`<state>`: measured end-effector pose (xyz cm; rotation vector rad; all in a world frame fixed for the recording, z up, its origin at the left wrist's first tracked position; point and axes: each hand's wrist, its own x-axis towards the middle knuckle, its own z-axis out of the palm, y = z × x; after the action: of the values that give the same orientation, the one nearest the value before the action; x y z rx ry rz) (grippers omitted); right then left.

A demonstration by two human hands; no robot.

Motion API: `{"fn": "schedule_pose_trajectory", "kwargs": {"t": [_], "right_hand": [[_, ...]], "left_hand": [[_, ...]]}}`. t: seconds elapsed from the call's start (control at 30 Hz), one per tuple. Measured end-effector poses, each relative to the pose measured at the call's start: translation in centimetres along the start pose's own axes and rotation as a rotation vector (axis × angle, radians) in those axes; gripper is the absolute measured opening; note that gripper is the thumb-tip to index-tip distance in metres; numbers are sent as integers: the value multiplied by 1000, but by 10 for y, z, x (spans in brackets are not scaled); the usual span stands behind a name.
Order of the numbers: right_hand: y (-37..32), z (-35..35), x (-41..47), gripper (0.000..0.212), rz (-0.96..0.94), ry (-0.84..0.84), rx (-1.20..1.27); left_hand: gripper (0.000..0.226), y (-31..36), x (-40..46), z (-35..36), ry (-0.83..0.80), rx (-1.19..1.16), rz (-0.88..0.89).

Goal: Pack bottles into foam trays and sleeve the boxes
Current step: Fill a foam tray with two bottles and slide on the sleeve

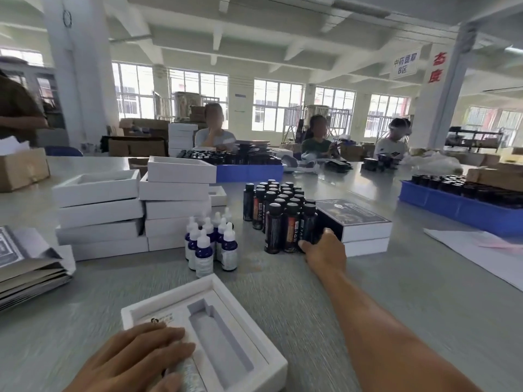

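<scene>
A white box with a foam tray point(237, 360) lies near the table's front edge, one long slot in it showing. My left hand point(141, 355) lies flat on the tray's left side, fingers straight. My right hand point(325, 247) reaches forward and grips a dark bottle point(309, 222) at the front right of a cluster of dark bottles point(277, 205). Several small blue dropper bottles point(212, 244) with white tops stand left of that cluster. A sleeved dark box point(356, 216) sits on a white box just behind my right hand.
Stacks of white boxes point(119, 216) stand at the left, flat printed sleeves point(25, 264) at the far left edge. Blue crates of dark bottles point(464, 205) sit at right and at the back point(249, 171). Three people sit across the table.
</scene>
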<state>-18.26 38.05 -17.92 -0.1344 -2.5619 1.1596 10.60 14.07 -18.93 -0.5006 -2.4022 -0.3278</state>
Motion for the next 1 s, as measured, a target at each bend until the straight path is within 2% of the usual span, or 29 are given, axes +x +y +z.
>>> {"fn": "schedule_pose_trajectory", "kwargs": {"t": [0.1,0.17,0.3,0.37,0.53,0.6,0.7,0.8,0.87,0.93,1.0], "right_hand": [[0,3,3,44,-20,19,-30],[-2,2,2,35,-47,27,-71],[1,-5,-5,22,-25,67,-86],[5,-9,-9,28,-1,46,-71],[0,-17,-7,46,27,-31,-71],[-3,-15,-4,50,45,-52,-27],[-5,-8,-4,58,54,-86,17],[-6,-3,-8,49,-8,-71,-38],[-7,-3,-10,38,-20,-70,-56],[-8,-7,-16,35,10,-60,-27],[-8,-16,-27,33,1,-76,-7]], "left_hand": [[41,-2,-1,0,-11,-8,-13],[51,3,-2,-5,-40,-48,-86],[43,13,-5,-18,-101,-134,-257],[52,13,-10,-18,-142,-137,-313],[64,11,-13,-18,-183,-111,-316],[59,12,-12,-20,-174,-109,-309],[38,15,-10,-23,-159,-95,-246],[34,16,-8,-25,-152,-92,-220],[39,16,-7,-23,-152,-126,-261],[55,11,-7,-20,-145,-124,-305],[66,10,-10,-19,-212,-76,-320]]}}
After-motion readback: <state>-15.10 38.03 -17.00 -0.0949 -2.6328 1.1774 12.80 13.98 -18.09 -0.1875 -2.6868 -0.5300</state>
